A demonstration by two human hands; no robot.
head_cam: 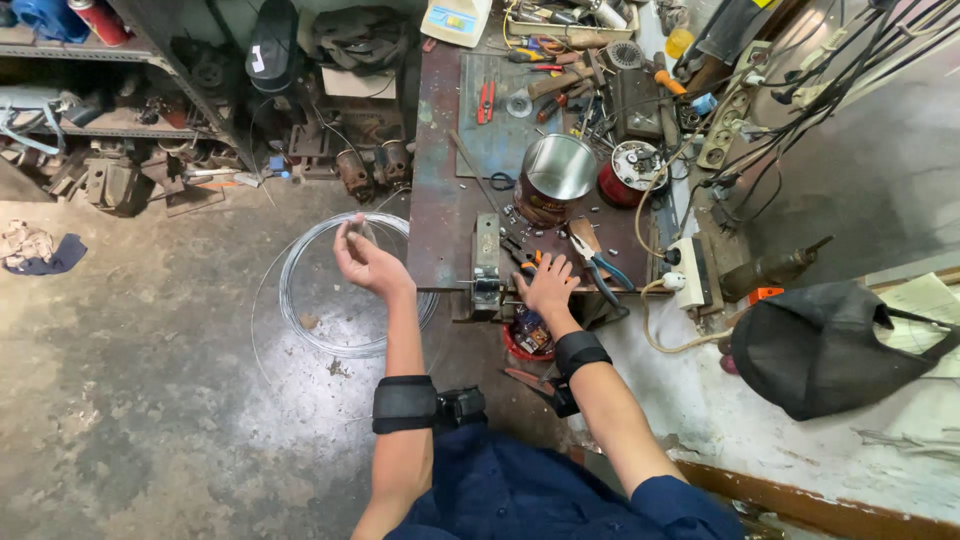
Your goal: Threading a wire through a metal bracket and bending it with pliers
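Two black bands sit on the person's arms. The left hand [362,258] is up in the air with its fingers pinched on a thin wire, above a coil of wire [340,285] on the floor. The right hand [549,288] lies flat and loose on the worktop [445,200] edge, holding nothing, near blue-handled pliers [598,265]. Farther back stands a shiny metal can [553,178].

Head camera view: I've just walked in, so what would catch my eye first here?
Probably the coil of wire lying on the concrete floor, with the left hand raised above it, fingers pinched together. Next, the shiny metal can standing on the cluttered workbench, where the right hand rests flat beside blue-handled pliers.
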